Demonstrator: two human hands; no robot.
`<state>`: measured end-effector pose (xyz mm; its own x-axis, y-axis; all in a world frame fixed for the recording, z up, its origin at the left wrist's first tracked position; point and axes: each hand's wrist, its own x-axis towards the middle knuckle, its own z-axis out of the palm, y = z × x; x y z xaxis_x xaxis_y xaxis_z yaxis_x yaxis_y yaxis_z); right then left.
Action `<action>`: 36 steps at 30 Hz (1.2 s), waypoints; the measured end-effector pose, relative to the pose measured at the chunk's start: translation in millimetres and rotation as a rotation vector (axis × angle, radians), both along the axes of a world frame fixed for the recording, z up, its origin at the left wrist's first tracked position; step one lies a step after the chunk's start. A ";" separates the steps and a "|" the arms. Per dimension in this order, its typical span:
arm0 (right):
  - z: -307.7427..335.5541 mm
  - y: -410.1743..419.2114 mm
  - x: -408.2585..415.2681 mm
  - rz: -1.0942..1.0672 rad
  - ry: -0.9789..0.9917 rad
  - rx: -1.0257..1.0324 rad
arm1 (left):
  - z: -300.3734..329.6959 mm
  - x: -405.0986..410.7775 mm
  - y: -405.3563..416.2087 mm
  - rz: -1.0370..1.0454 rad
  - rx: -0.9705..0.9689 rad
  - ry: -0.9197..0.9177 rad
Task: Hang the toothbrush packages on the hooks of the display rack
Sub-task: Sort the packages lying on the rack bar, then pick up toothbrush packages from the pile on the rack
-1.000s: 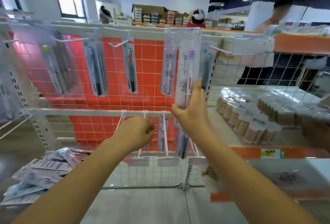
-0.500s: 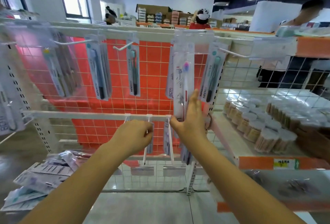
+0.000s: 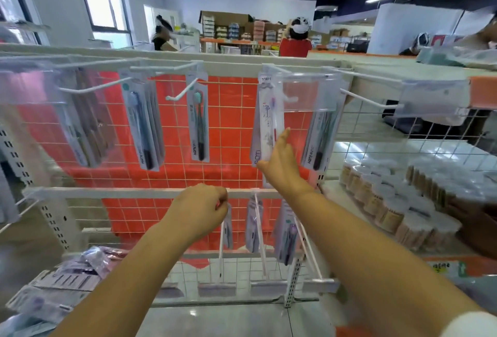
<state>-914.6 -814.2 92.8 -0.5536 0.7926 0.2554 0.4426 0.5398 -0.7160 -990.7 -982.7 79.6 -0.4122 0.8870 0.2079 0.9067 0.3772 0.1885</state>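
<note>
The toothbrush packages (image 3: 267, 124) are showing clear glossy plastic fronts over white printed card backs, catching glare. The hooks (image 3: 91, 88) are looking like thin wire coated in smooth white paint, and the display rack (image 3: 376, 148) is showing white-coated wire mesh with perforated painted metal uprights. Clear, shiny plastic label holders (image 3: 304, 92) are hanging at the hook ends. The floor (image 3: 215, 318) is gleaming, polished and reflective.
</note>
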 end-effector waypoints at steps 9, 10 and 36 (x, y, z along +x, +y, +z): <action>5.0 5.7 -2.2 0.000 -0.072 0.007 | -1.9 -10.4 -8.6 0.051 -0.020 0.047; 4.5 5.7 -1.7 -0.001 -0.076 0.015 | -2.6 -11.0 -10.3 0.054 -0.027 0.062; -38.3 -139.8 10.5 0.286 -0.520 0.338 | -42.0 -24.2 -93.3 0.175 -0.058 0.084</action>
